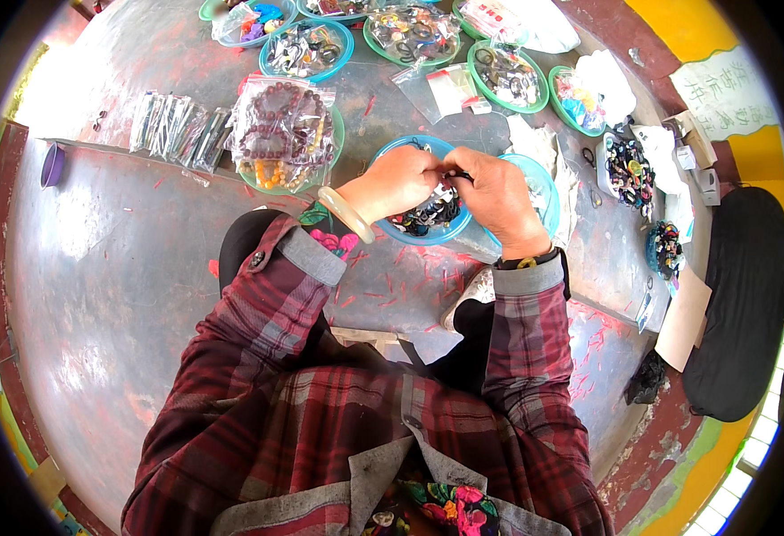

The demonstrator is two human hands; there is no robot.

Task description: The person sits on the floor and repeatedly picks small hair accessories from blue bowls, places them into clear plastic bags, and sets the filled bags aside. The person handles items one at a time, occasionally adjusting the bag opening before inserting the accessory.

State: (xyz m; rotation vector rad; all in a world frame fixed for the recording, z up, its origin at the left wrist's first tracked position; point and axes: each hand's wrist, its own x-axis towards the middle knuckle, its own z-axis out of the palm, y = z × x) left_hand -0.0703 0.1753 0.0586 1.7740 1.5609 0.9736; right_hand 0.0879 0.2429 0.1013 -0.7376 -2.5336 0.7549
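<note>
My left hand [403, 183], with a pale bangle on its wrist, meets my right hand [499, 201] above a blue basket [381, 230]. Both hands are closed, fingertips almost touching. Between them shows a bit of thin black cord [457, 175], pinched by my right fingers. What my left fingertips grip is hidden behind them. Tangled black cords with small white and coloured pieces [437, 213] fill the basket. Partly behind my right hand stands a light-blue basket [548, 192].
Bagged red beads [280, 121] lie on a green basket left of my hands. Packaged thin items [178, 129] lie farther left. Several baskets of small goods stand at the back, one with a blue rim [350, 54]. A white tray [604, 179] of trinkets sits right.
</note>
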